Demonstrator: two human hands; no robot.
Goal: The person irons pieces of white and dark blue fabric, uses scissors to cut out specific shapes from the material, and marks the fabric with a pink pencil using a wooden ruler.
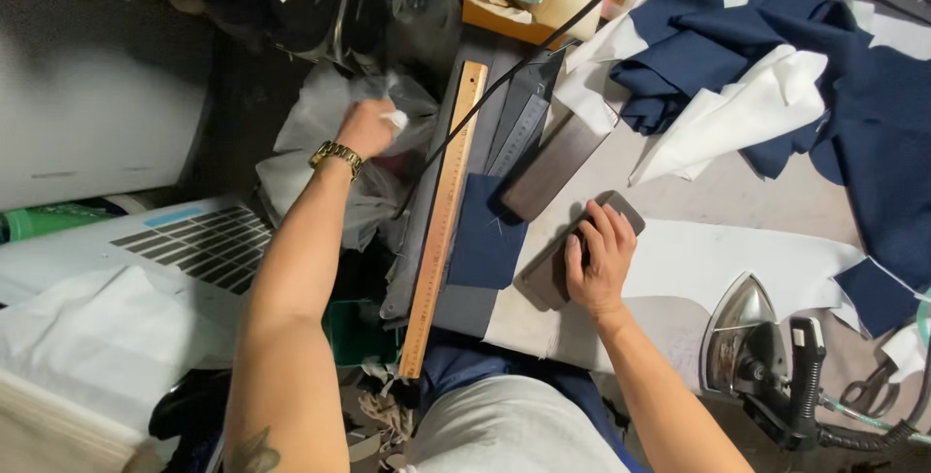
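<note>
A dark flat block (558, 261) lies on the pale table (718, 201) just below the middle of the view, under the right hand (598, 260). That hand lies flat on it, fingers stretched toward 12 o'clock and curled over its upper edge, pressing rather than gripping. At 9 o'clock from the block, just beside it, lies a small square of navy cloth (487, 240); a second dark block (551, 168) lies at 12 o'clock, touching that cloth's top corner. A long wooden ruler (443, 221) runs along the table's left edge, beyond the navy square.

The left hand (367, 129), with a gold watch (336, 155) at the wrist, is off the table at 10 o'clock, closed around a scrap of white material (395, 121) over a clear plastic bag (320, 133).

At 4 o'clock from the block stands a steam iron (752, 342). A heap of navy and white fabric (766, 75) fills the 1 to 2 o'clock corner.
</note>
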